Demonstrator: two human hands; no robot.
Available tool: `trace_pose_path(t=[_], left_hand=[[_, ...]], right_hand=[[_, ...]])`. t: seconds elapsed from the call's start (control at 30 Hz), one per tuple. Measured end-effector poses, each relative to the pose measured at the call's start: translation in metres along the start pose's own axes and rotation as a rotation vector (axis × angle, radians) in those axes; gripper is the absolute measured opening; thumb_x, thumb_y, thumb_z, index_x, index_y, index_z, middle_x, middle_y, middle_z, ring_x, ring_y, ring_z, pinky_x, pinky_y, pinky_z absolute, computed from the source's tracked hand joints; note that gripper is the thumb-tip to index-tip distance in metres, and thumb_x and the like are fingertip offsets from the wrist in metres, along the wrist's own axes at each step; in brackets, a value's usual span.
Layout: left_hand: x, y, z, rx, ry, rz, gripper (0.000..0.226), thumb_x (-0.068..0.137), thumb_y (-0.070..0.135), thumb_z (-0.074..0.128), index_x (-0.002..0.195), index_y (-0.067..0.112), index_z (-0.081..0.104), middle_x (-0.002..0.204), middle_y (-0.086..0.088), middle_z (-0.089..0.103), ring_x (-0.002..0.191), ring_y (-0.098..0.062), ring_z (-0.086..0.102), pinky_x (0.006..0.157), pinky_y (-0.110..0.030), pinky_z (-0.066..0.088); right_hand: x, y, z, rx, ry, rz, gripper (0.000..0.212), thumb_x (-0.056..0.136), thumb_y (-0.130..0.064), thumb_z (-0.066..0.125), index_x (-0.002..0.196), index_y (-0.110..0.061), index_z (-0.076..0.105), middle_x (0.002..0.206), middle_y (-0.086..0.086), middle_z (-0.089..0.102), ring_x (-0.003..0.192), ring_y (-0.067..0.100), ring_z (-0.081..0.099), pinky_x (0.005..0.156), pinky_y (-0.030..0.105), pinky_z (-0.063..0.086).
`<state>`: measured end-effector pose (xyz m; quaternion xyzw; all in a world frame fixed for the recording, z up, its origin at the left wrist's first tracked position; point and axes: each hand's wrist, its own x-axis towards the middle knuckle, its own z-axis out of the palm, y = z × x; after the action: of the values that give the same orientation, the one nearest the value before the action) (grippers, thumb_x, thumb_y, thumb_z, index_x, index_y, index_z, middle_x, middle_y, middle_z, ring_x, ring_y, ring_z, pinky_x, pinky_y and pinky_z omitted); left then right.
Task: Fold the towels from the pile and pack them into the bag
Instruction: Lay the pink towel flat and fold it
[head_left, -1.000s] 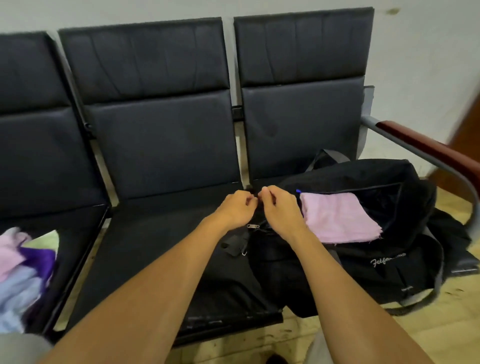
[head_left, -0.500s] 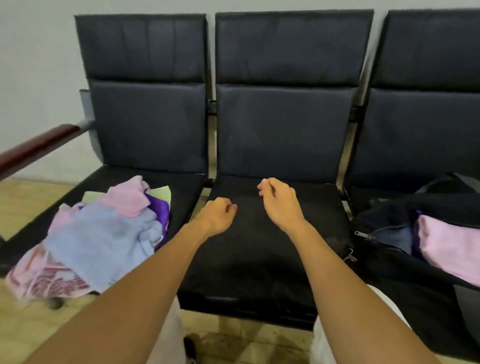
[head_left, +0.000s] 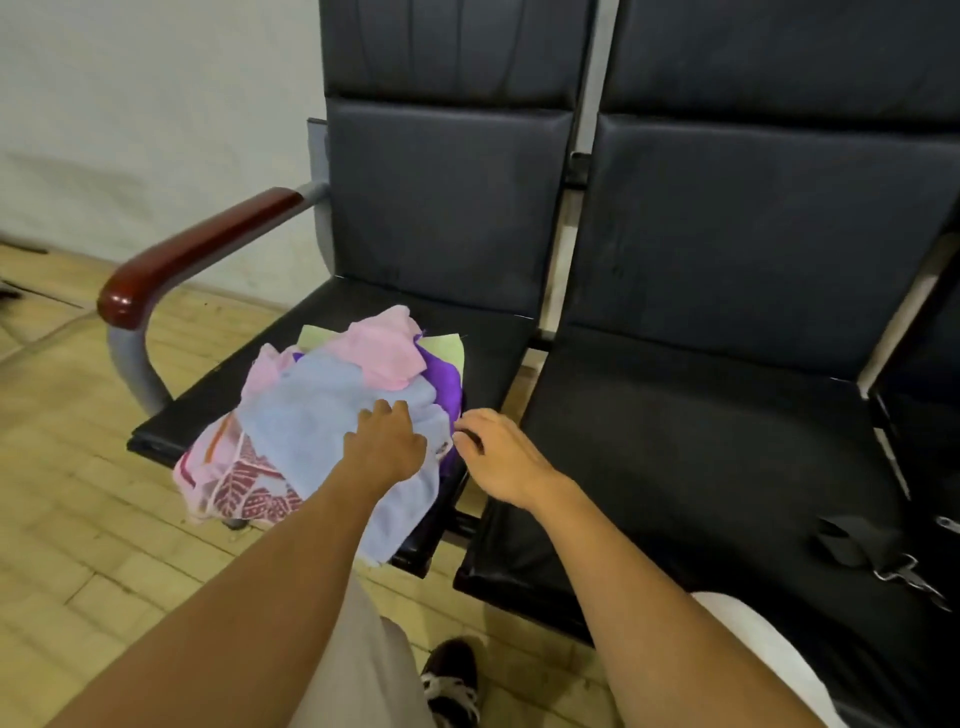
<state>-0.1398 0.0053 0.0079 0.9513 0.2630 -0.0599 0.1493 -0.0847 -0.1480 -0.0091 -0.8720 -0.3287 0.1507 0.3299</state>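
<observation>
The person has swung round from the bag end of the bench to the towel pile (head_left: 332, 415), which now sits in the middle left of the frame on the leftmost seat (head_left: 493, 343), spilling over its front edge. A second ago both hands were together at the bag's zip with one pink towel lying in its mouth; half a second ago they hung over the middle seat, holding nothing. Now the left hand (head_left: 387, 441) lies on the light blue towel (head_left: 317, 431) at the top of the heap, fingers spread and only a little bent, so its grip is not yet closed on the cloth. The right hand (head_left: 501, 457) is at the pile's right edge, fingers curled in; whether it already pinches the towel's hem I cannot tell.

That looks to me like the start of the next towel: one is packed, and several pink, purple, pale green and patterned ones wait under the blue.

The bag itself is out of frame; only a black strap with a metal clip (head_left: 878, 551) shows at the lower right, on the middle seat (head_left: 701, 441).
</observation>
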Motion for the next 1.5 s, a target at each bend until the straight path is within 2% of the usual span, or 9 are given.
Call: trace_pose_path(t=[0.23,0.53,0.7,0.87,1.0,1.1,1.23,1.33,1.5], left_hand=[[0.038,-0.017,0.009,0.153,-0.009,-0.008,0.053,0.102,0.038,0.038,0.149,0.019,0.021,0.16,-0.006,0.012,0.142,-0.03,0.019,0.11,-0.046,0.027],[0.07,-0.027,0.025,0.281,-0.014,0.026,0.061,0.101,0.05,0.026,0.154,0.024,0.009,0.164,-0.004,-0.002,0.143,-0.032,0.024,0.113,-0.047,0.027],[0.084,-0.034,0.028,0.309,-0.047,0.057,0.062,0.103,0.041,0.033,0.155,0.023,0.006,0.164,0.002,-0.006,0.141,-0.03,0.025,0.11,-0.046,0.029],[0.09,-0.034,0.028,0.262,-0.057,0.049,0.059,0.103,0.039,0.035,0.154,0.026,0.009,0.163,0.001,-0.011,0.141,-0.03,0.027,0.111,-0.048,0.028],[0.093,-0.034,0.027,0.256,-0.077,0.056,0.065,0.103,0.038,0.039,0.155,0.023,0.003,0.163,0.004,-0.015,0.141,-0.03,0.03,0.112,-0.048,0.027],[0.094,-0.032,0.025,0.243,-0.069,0.058,0.072,0.101,0.043,0.043,0.155,0.02,0.001,0.164,0.004,-0.003,0.141,-0.028,0.032,0.113,-0.048,0.028],[0.091,-0.018,0.017,0.065,-0.008,0.089,0.057,0.103,0.038,0.039,0.151,0.014,0.019,0.157,-0.006,0.026,0.139,-0.028,0.036,0.114,-0.04,0.028],[0.085,0.007,0.007,-0.027,-0.028,0.11,0.052,0.103,0.034,0.039,0.148,0.01,0.028,0.153,-0.012,0.034,0.138,-0.027,0.037,0.115,-0.034,0.025],[0.064,0.048,-0.011,-0.242,0.243,0.29,0.02,0.097,0.025,0.058,0.108,0.011,0.068,0.11,-0.011,0.064,0.101,-0.026,0.061,0.09,-0.031,0.046]], right_hand=[[0.048,-0.015,0.047,-0.074,0.04,0.013,0.052,0.107,-0.034,0.032,0.157,-0.019,0.024,0.165,-0.003,0.015,0.152,0.016,0.01,0.123,0.037,0.017],[0.099,0.001,0.096,0.088,0.19,0.128,0.052,0.107,-0.029,0.035,0.157,-0.021,0.022,0.166,0.0,0.013,0.152,0.02,0.016,0.121,0.034,0.021],[0.121,0.007,0.102,-0.088,0.158,0.016,0.058,0.101,-0.019,0.044,0.156,-0.016,0.025,0.165,0.007,0.012,0.153,0.027,0.006,0.124,0.047,0.01],[0.13,0.01,0.095,-0.229,0.077,0.014,0.071,0.104,-0.029,0.048,0.158,-0.018,0.004,0.166,-0.003,-0.008,0.152,0.017,-0.01,0.123,0.039,-0.004],[0.159,0.019,0.125,-0.203,0.006,0.124,0.08,0.099,-0.047,0.05,0.158,-0.026,-0.001,0.165,-0.008,0.006,0.151,0.015,0.001,0.125,0.047,0.003],[0.17,0.05,0.16,-0.139,-0.012,0.165,0.088,0.095,-0.061,0.048,0.158,-0.021,0.001,0.163,0.008,0.014,0.151,0.03,0.015,0.123,0.048,0.017],[0.144,0.011,0.113,0.476,0.209,0.329,0.045,0.104,-0.029,0.048,0.145,-0.015,0.041,0.142,0.005,0.049,0.134,0.019,0.045,0.111,0.024,0.035],[0.11,-0.011,0.072,0.264,0.203,0.231,0.022,0.102,-0.027,0.046,0.118,-0.025,0.062,0.114,-0.001,0.064,0.11,0.017,0.059,0.085,0.027,0.049],[0.064,0.005,0.017,0.351,0.572,0.046,0.017,0.097,-0.008,0.057,0.111,-0.012,0.066,0.106,0.002,0.063,0.096,0.012,0.063,0.083,0.023,0.054]])
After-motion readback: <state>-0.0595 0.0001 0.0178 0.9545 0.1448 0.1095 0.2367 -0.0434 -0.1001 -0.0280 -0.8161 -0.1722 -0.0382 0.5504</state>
